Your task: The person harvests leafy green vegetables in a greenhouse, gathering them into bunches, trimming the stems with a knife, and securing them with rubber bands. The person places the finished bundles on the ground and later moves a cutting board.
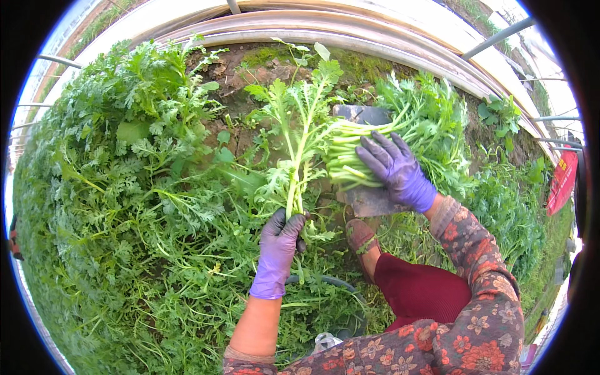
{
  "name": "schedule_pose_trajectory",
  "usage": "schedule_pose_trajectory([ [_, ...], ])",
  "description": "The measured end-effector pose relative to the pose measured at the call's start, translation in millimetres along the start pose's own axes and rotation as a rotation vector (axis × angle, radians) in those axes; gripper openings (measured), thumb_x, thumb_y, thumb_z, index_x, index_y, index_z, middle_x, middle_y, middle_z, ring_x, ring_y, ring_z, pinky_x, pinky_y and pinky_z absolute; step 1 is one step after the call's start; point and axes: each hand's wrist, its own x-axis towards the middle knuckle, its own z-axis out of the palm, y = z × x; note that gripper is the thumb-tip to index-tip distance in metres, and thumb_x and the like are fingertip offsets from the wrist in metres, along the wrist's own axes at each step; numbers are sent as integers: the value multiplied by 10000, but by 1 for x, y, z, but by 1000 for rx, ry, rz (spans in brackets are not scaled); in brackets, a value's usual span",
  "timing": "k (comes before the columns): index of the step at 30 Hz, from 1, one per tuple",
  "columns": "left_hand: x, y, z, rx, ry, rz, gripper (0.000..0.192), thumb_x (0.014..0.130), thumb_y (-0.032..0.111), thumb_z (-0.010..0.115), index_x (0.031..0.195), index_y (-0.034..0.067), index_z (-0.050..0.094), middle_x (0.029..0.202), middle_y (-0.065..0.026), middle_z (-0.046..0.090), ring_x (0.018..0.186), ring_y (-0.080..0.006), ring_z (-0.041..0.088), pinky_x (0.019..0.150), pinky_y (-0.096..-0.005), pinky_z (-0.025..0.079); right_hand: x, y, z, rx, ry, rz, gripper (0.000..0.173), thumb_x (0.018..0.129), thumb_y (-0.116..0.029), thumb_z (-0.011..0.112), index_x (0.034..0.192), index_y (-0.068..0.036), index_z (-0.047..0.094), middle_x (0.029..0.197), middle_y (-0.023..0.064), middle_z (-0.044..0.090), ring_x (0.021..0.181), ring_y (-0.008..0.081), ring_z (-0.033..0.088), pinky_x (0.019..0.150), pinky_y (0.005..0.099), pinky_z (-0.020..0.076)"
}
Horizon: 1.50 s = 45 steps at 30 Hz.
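My left hand [282,234], in a purple glove with darkened fingertips, grips a few leafy stalks of chrysanthemum greens [300,154] near their lower ends. The stalks point away from me, leaves at the far end. My right hand [398,173], gloved alike, lies palm down with fingers a little apart on a bundle of cut greens [347,150]. The bundle's pale stem ends face left and its leaves spread right. Beneath it is a dark flat sheet [375,201], whose edges show on the far and near sides. My right thumb is hidden.
Dense growing greens [117,225] fill the left side. More greens [506,215] lie at right. My shoe [363,239] stands near the sheet. A dark curved rim [328,280] and a white plastic bag [326,341] are close to me. Film sheeting [328,35] borders the far side.
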Motion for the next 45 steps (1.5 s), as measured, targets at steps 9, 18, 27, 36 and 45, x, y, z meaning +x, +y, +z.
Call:
schedule_pose_trajectory([
  [9, -4, -10, -1, 83, -24, 100, 189, 898, 208, 689, 1022, 66, 694, 827, 3, 663, 503, -51, 494, 430, -195, 410, -8, -18, -28, 293, -94, 80, 921, 635, -522, 766, 1413, -148, 445, 1490, 111, 358, 1409, 331, 283, 1167, 519, 201],
  [18, -9, -8, 14, 72, -27, 179, 203, 901, 229, 690, 1022, 66, 692, 783, 20, 626, 498, -49, 483, 436, -197, 396, 0, -23, -38, 645, 320, 203, 662, 689, -252, 805, 1271, -48, 564, 1270, 175, 577, 1245, 359, 502, 1053, 435, 409],
  [27, -24, -9, 49, 424, -196, 405, 281, 891, 310, 671, 1020, 61, 648, 876, -98, 714, 746, -209, 687, 663, -326, 536, 8, -66, -68, 1911, -162, 419, 827, 773, -338, 798, 1405, -1, 384, 1302, 102, 559, 1163, 230, 547, 1025, 352, 413],
  [36, -26, 7, 52, 925, -360, 312, 369, 888, 339, 593, 1173, 105, 589, 890, -181, 662, 804, -377, 648, 699, -465, 505, 24, -80, -94, 1775, 12, 325, 626, 916, -498, 564, 1294, -2, 510, 1145, 173, 611, 1045, 262, 592, 878, 373, 488],
  [45, -49, 62, -97, 1306, -111, 163, 361, 892, 330, 627, 1227, 197, 611, 989, -79, 709, 832, -236, 689, 769, -343, 546, 20, -64, -111, 1967, -50, 546, 532, 858, -311, 703, 1244, 0, 512, 1008, 110, 625, 868, 238, 595, 727, 365, 507],
])
